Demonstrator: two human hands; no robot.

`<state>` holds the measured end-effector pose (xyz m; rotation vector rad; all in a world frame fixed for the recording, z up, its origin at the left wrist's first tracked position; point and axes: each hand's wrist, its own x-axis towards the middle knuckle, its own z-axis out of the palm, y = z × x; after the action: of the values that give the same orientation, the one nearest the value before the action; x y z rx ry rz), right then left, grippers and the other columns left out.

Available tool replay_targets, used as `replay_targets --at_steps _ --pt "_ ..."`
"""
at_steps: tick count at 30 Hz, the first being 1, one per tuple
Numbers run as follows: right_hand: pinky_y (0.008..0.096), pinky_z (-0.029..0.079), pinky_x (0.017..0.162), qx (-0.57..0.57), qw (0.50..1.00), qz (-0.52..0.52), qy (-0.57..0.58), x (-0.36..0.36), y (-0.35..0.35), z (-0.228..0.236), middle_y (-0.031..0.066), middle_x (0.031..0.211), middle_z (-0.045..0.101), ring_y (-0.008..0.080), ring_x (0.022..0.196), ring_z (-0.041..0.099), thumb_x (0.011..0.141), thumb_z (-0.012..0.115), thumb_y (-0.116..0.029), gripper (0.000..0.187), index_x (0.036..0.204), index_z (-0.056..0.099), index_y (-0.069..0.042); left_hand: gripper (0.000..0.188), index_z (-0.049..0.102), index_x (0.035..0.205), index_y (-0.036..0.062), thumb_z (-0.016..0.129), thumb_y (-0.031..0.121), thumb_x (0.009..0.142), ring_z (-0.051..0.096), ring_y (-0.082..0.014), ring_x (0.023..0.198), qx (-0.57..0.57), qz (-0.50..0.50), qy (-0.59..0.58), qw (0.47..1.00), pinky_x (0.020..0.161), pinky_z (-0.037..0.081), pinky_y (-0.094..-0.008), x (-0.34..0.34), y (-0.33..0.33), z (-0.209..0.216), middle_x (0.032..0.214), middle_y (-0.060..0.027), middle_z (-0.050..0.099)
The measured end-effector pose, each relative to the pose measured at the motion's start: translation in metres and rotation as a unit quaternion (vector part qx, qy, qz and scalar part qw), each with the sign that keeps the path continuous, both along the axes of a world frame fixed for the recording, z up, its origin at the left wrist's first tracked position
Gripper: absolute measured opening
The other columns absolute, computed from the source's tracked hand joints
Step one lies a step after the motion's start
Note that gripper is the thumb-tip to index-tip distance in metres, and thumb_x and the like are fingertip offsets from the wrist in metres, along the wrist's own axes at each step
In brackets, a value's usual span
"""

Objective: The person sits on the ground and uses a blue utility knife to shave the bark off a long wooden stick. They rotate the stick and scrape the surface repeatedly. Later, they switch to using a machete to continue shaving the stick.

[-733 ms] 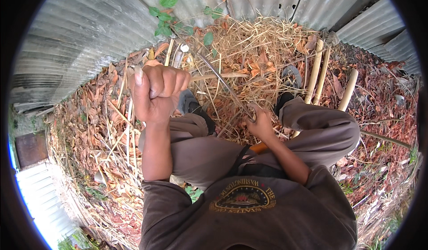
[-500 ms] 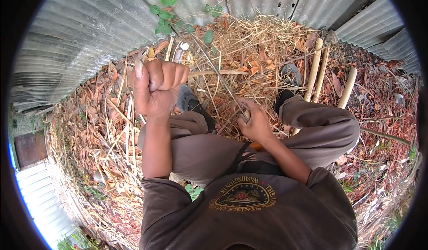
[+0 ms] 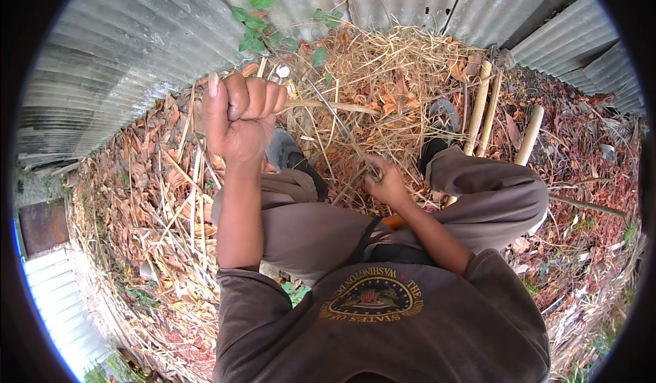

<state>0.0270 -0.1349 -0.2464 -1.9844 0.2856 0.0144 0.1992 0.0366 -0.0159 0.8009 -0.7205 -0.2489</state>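
My left hand (image 3: 240, 118), raised at the left, is closed in a fist with the thumb up. A pale wooden stick (image 3: 331, 105) sticks out from its right side; the grip itself is hidden behind the fingers. Lower and nearer my lap, my right hand (image 3: 388, 183) is wrapped round the near end of a long thin blade (image 3: 336, 116), which seems to be seen edge-on. The blade slants up and left past the stick. Whether blade and stick touch I cannot tell. Both hands are in front of my bent legs.
Dry straw (image 3: 389, 62) and brown leaves (image 3: 154, 157) cover the ground. Several pale poles (image 3: 530, 135) lie by my right leg. Corrugated metal sheets (image 3: 137, 62) stand close in front, with a green-leaved plant (image 3: 253, 31) against them. A small white object (image 3: 282, 71) lies behind my left hand.
My left hand has moved a little up and away from me, and the stick's left end rose with it. My right hand and the blade have shifted only slightly.
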Motion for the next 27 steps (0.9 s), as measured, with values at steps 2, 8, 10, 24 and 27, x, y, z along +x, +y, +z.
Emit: replay_targets --at_steps 2,8,10,24,27 --pt "0.0386 0.051 0.074 0.029 0.985 -0.002 0.173 0.009 -0.01 -0.011 0.0247 0.084 0.066 0.0337 0.073 0.065 0.074 0.064 -0.013 0.045 0.117 0.06 -0.002 0.045 0.031 0.062 0.0156 0.028 0.035 0.101 0.017 -0.011 0.049 -0.011 0.013 0.016 1.0 0.051 0.02 -0.0291 0.002 0.003 0.0 0.052 0.004 0.024" --pt "0.0353 0.051 0.073 -0.03 0.985 -0.006 0.171 0.001 -0.014 0.008 0.0184 0.081 0.065 0.0274 0.076 0.065 0.075 0.063 -0.012 0.043 0.115 0.058 0.001 0.044 0.032 0.062 0.0155 0.028 0.034 0.101 0.017 -0.0108 0.049 -0.015 0.011 0.015 1.0 0.051 0.02 -0.029 0.002 0.002 -0.003 0.052 0.0039 0.024" --pt "0.039 0.052 0.078 0.023 0.989 0.031 0.141 0.008 -0.006 0.049 0.0195 0.085 0.068 0.0348 0.084 0.067 0.076 0.063 -0.013 0.043 0.118 0.057 -0.008 0.044 0.032 0.062 0.0154 0.028 0.034 0.101 0.017 -0.0107 0.049 -0.01 0.019 0.009 1.0 0.051 0.02 -0.0288 0.002 0.003 -0.002 0.052 0.0038 0.024" --pt "0.038 0.05 0.072 0.062 0.998 0.026 0.012 0.004 -0.005 0.012 0.0179 0.077 0.063 0.0296 0.074 0.064 0.074 0.066 -0.013 0.034 0.107 0.059 -0.007 0.043 0.031 0.06 0.0153 0.031 0.033 0.1 0.017 -0.0108 0.049 -0.022 0.02 0.016 0.999 0.051 0.02 -0.0291 0.008 -0.004 0.003 0.052 0.0034 0.025" --pt "0.0374 0.05 0.073 0.029 0.989 0.007 0.145 0.008 -0.012 -0.015 0.0165 0.078 0.064 0.0305 0.075 0.064 0.074 0.065 -0.014 0.03 0.103 0.062 -0.006 0.044 0.031 0.06 0.0153 0.03 0.032 0.1 0.017 -0.0108 0.049 -0.024 0.04 0.029 0.999 0.05 0.02 -0.0291 0.011 0.0 0.001 0.052 0.0035 0.024"
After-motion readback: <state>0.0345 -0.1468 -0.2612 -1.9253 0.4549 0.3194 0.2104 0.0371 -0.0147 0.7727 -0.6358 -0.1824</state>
